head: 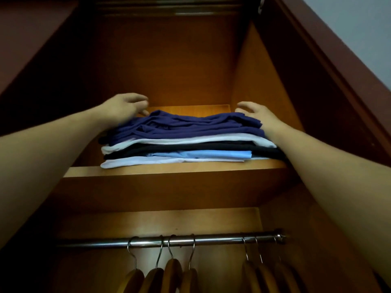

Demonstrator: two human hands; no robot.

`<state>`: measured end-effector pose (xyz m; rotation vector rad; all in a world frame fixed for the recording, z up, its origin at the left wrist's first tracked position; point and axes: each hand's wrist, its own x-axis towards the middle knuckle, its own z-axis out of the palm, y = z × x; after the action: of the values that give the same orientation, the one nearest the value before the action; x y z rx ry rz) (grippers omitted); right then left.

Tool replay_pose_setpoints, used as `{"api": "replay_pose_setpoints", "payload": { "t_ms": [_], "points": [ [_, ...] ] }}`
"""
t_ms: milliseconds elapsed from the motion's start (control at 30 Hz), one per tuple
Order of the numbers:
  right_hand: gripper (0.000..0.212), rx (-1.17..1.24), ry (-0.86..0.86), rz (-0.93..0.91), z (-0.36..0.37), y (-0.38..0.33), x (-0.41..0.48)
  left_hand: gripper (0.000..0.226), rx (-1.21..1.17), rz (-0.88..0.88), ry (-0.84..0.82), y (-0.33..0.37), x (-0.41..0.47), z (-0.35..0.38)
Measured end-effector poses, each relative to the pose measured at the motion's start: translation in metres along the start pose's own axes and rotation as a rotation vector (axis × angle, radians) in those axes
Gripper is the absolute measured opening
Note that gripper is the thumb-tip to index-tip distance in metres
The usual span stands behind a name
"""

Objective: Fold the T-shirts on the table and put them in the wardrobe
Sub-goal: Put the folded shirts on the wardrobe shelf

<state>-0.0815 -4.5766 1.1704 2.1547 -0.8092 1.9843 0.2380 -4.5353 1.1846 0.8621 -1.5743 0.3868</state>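
My left forearm [48, 153] and right forearm [330, 166] reach up from the lower corners toward the upper shelf [169, 173] of the wardrobe [260, 81]. The stack of T-shirts [186, 142] sits on that shelf, close to its front edge. A navy one is on top, then white, dark, light blue and a pale one at the bottom.

My left hand [122, 106] is released, fingers loose and spread, at the back left corner of the navy shirt. I cannot tell whether the fingertips touch the cloth. My right hand [256, 116] is released too, fingers spread, its heel against the right side of the stack near the top.

The putting-away looks nearly done to me, and the trouble lies in leaving. The navy layer is rumpled and nothing grips it, so a wrist dragging back across it could pull it forward and open the fold. The layers are uneven at the front left, where the white one bulges out. A push from one side alone would probably skew the pile. With the bottom shirt so near the lip, a forward tug might tip the lot down toward the rail [169, 242] and hangers [173, 273] below. I see only the stack's front from down here, so I would be squaring its back edge blind.
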Motion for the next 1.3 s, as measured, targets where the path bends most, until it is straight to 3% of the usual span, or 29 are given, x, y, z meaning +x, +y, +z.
{"api": "replay_pose_setpoints", "payload": {
  "t_ms": [167,300,433,633,767,1000,1300],
  "points": [
    [0.045,-0.104,0.033,-0.067,0.003,-0.014,-0.028,0.080,0.334,0.104,-0.205,0.014,-0.049,0.007],
    [0.052,-0.266,0.015,-0.165,0.011,-0.032,-0.050,0.090,0.442,0.188,-0.195,0.004,-0.064,0.009],
    [0.062,-0.594,-0.081,-0.216,0.033,-0.044,-0.057,0.092,0.498,0.192,-0.219,-0.006,-0.062,0.005],
    [0.063,-0.803,-0.191,-0.054,0.055,-0.044,-0.054,0.092,0.545,0.065,-0.306,-0.028,-0.052,0.015],
    [0.062,-0.825,-0.182,0.030,0.062,-0.044,-0.062,0.091,0.415,0.028,-0.313,-0.039,-0.051,0.019],
    [0.066,-0.987,-0.168,0.070,0.066,-0.064,-0.081,0.077,0.413,0.003,-0.319,-0.037,-0.050,0.020],
    [0.058,-0.927,-0.074,0.048,0.028,-0.087,-0.151,0.057,0.452,0.253,-0.089,0.009,-0.120,0.012]
  ]
}}
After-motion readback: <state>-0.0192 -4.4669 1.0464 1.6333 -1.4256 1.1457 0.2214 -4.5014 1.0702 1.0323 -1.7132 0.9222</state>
